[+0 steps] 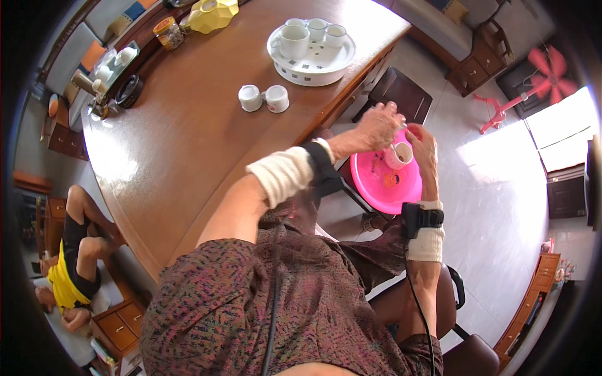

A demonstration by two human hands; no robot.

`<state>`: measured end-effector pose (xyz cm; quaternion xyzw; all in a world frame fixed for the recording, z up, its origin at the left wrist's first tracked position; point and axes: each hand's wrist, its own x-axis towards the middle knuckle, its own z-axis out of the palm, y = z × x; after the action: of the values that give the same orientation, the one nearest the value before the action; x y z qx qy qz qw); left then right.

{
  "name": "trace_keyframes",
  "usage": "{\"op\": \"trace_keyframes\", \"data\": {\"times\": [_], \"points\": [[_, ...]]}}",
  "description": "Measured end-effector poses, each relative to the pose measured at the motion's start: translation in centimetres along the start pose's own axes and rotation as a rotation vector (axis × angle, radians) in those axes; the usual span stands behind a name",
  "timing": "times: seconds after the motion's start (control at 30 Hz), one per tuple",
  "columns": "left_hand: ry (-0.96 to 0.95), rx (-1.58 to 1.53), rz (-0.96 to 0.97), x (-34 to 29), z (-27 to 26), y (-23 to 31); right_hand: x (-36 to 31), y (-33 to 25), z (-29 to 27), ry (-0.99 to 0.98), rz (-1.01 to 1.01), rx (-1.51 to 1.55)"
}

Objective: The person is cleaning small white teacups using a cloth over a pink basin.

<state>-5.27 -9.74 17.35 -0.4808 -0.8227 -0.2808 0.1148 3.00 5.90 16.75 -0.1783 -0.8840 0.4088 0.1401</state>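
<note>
A white cup (400, 156) with a little brown matter inside is tilted over a bright pink basin (411, 191). My right hand (426, 149) is closed at its right side, thumb and fingers bent toward the top of the cup. Just beyond the cup's far rim, my left hand (376, 128) has curled fingers; whatever it holds is hidden. Dark bits and orange scraps lie in the basin. On the table, a round white tea tray (313, 76) carries a larger mug (294, 42) and several small cups. Two more white cups (263, 99) sit side by side near it.
The brown wooden table (188, 125) spans my left side. A dark stool (401, 94) stands beyond the basin, and a pink fan (549, 78) farther right. A jar (168, 32) and a yellow faceted bowl (212, 15) are at the far edge. Another person (72, 276) reclines at left.
</note>
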Motion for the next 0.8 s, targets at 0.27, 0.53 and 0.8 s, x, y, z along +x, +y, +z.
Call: {"op": "trace_keyframes", "data": {"times": [0.27, 0.53, 0.8], "points": [[-0.082, -0.089, -0.141, -8.5, -13.0, -7.4, 1.4, -13.0, 11.2, -0.286, -0.287, 0.166], [-0.129, 0.097, -0.360, -17.1, -17.7, -12.2, 0.0, -17.8, 17.9, -0.367, -0.367, 0.129], [-0.129, 0.216, -0.373, -17.2, -17.4, -12.4, 0.0, -18.7, 18.4, -0.401, -0.360, 0.173]]}}
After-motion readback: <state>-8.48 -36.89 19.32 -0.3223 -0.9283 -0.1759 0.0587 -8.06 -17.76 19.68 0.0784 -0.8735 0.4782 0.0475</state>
